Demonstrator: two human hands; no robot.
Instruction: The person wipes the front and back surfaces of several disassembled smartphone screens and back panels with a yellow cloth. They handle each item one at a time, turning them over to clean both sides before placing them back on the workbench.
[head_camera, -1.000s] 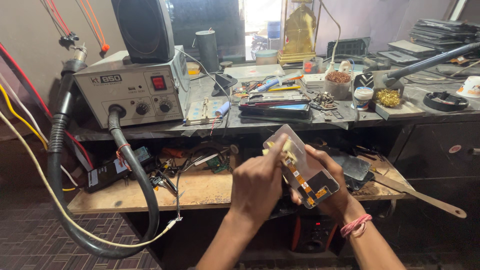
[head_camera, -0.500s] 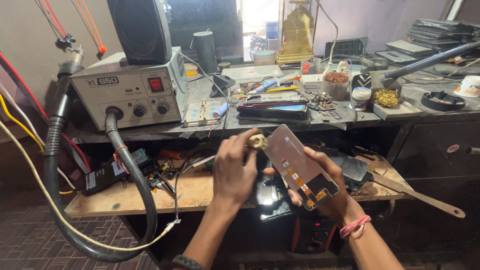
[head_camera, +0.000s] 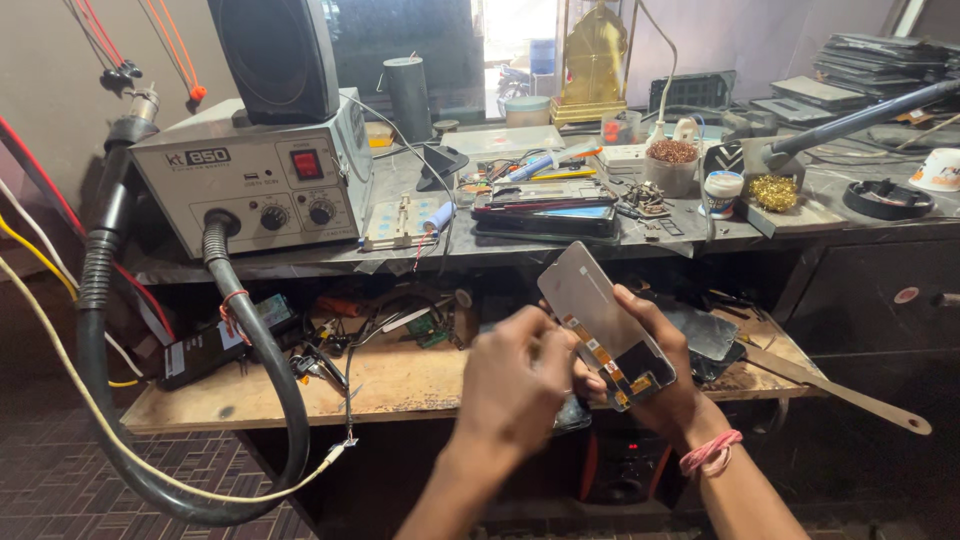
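Right hand (head_camera: 668, 392) cradling the phone display panel (head_camera: 607, 325) from beneath, fingers closed round its edges, tilted above the wooden shelf (head_camera: 400, 385). Left hand (head_camera: 520, 385) pinching together at the panel's near edge, perhaps on a flex strip, hard to tell. Worth bracing the panel flat, peeling slowly, avoiding any bending.

The left hand (head_camera: 520, 385) covers the lower left edge of the phone screen (head_camera: 610, 325), so its grip there cannot be seen. Both forearms run off the bottom edge. Parts under the table (head_camera: 300, 262) are too cluttered to tell.
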